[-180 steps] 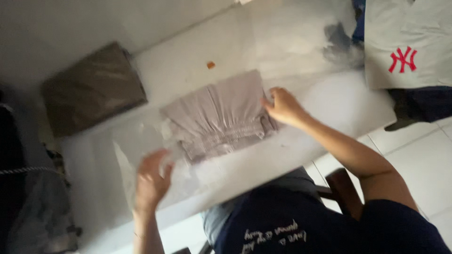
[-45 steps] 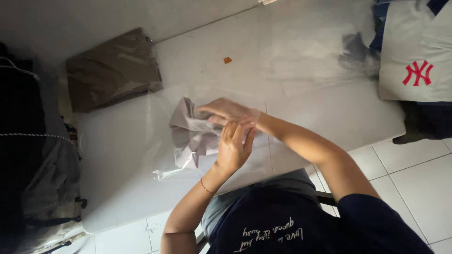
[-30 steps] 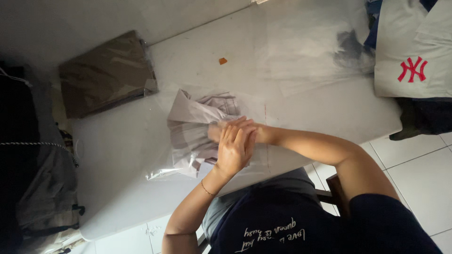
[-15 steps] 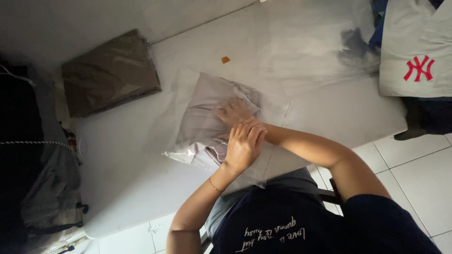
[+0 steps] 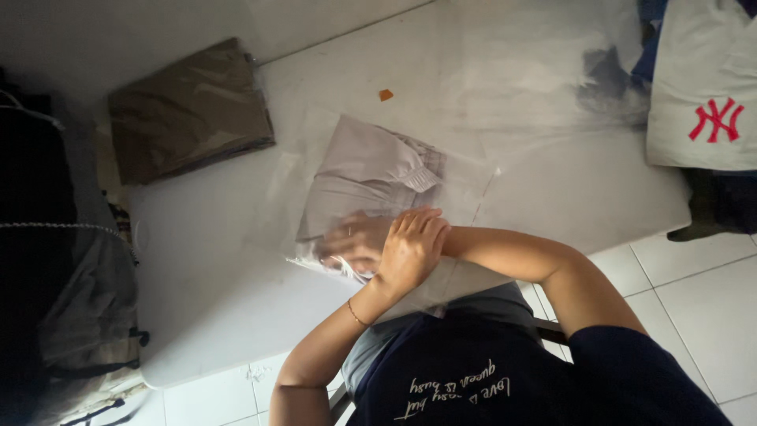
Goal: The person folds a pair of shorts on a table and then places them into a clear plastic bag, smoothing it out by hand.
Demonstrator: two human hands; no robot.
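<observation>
A white counter (image 5: 552, 189) carries a flat brown package (image 5: 189, 106) at its far left corner and a folded grey garment (image 5: 363, 177) inside a clear plastic bag (image 5: 465, 177) at mid-counter. The left hand (image 5: 410, 248) lies flat on the bag's near edge, grip spread; the right hand (image 5: 355, 241) is inside the bag, its grip unclear. A tiny orange scrap (image 5: 385, 95) lies beyond.

This looks like a home corner used for packing clothes, though the dim view leaves it uncertain. A white table (image 5: 552, 181) stands on pale floor tiles (image 5: 694, 292) (grouted squares). On the table's far left lies a bagged brown garment (image 5: 189, 110); at its right end, a white printed garment (image 5: 702, 87).
</observation>
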